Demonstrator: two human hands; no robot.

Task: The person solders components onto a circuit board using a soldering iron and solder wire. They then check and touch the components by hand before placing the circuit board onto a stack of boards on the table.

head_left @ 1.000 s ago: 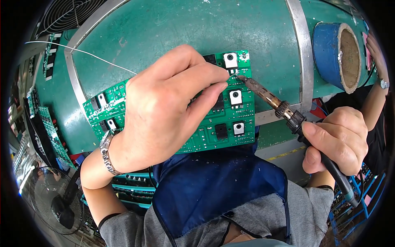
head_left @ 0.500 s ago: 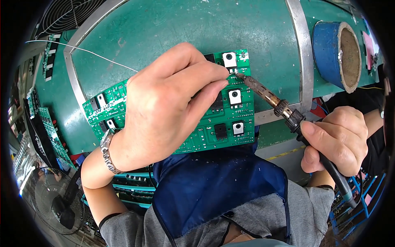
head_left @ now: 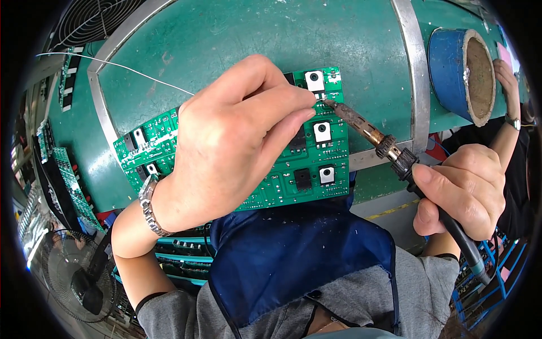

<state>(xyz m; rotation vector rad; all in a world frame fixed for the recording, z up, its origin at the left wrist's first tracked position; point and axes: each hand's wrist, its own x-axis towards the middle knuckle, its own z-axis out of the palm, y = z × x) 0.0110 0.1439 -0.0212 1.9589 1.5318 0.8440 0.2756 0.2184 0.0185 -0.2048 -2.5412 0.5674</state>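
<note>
Green-painted workbench with a metal strip framing it, seen from above; my dark blue apron fills the lower middle. Green circuit board lies flat on the bench just past my lap, long axis running left to right, black and silver parts in rows across it.

My left hand rests on the board, fingers curled and pinched together at the tips, near the top right part. Thin solder wire trails from behind that hand toward the upper left; I think the pinch holds its end, but the fingers hide it.

My right hand is wrapped closed around the black handle of the soldering iron. The iron slants from lower right to upper left, tip at the legs of the top right part, just beside my left fingertips. The joint lies up and left of my right hand, straight along the iron's length; the left hand is the nearer one.

Blue tape roll stands at the far right. Another person's hand, with a wristwatch, is behind it. Fan low on the left. Much of the board's middle is hidden under my left hand.
</note>
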